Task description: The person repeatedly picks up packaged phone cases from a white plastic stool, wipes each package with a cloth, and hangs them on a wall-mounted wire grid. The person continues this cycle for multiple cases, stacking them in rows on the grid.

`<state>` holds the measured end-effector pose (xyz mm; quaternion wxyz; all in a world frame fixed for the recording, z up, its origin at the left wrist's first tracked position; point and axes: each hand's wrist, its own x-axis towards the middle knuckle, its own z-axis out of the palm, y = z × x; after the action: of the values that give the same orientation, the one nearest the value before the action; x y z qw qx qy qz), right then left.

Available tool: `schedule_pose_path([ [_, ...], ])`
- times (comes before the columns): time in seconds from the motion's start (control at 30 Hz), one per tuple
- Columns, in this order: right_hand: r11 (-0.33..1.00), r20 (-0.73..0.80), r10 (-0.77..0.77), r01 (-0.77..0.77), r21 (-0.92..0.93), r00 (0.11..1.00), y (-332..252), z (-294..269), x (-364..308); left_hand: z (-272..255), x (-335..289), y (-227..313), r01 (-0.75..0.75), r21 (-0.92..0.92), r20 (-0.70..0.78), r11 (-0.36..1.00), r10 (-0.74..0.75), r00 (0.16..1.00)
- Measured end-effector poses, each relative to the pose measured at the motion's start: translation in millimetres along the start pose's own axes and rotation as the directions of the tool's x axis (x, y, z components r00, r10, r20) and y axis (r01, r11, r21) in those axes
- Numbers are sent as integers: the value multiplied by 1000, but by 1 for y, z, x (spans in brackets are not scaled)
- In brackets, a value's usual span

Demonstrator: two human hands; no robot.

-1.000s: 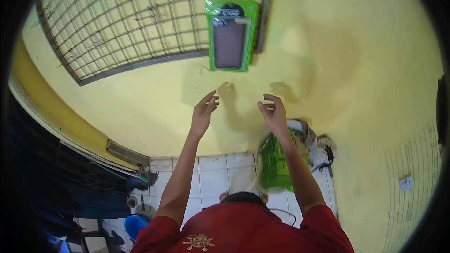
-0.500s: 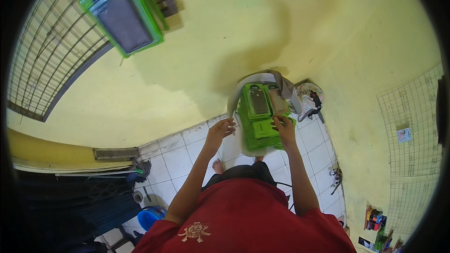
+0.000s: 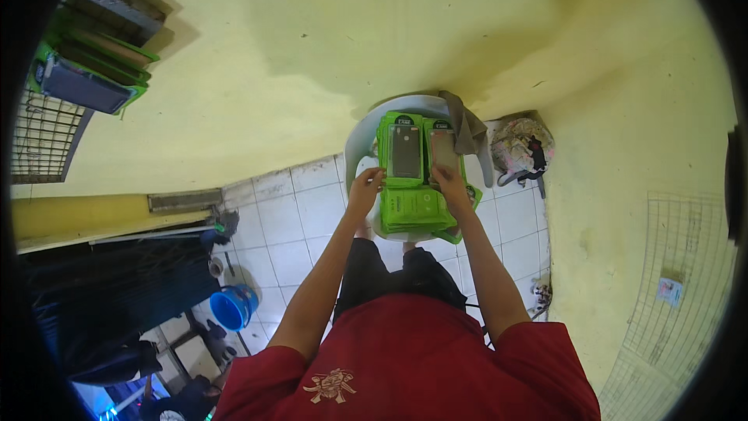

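Sitting at lower-left edge of dark pack: left hand. Right hand is overlapping brown pack, right of dark pack. Can't tell if either's gripping.

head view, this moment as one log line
left hand: at edge of dark-case package, grip unclear | right hand: over lower end of brownish-case package, grip unclear | floor: blue bucket
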<state>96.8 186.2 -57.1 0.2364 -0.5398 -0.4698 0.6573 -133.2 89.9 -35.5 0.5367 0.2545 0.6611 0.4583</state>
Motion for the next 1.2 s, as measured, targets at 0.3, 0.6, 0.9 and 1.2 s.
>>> schedule_pose_path([
  [0.3, 984, -18, -38, 35, -177, 999, 32, 13, 66, 15, 70, -33, -83, 413, -136, 907, 151, 979],
  [0.6, 921, -165, -86, 15, -389, 983, 20, 28, 56, 26, 56, -28, -78, 407, -175, 910, 162, 971],
  [0.9, 986, 126, 6, 15, -167, 992, -23, 0, -21, 34, -12, 31, 49, 144, -135, 988, -29, 990],
  [1.2, 596, -173, -449, 150, -789, 877, -32, -45, 51, 21, -42, 51, 49, -124, -74, 991, -59, 996],
])
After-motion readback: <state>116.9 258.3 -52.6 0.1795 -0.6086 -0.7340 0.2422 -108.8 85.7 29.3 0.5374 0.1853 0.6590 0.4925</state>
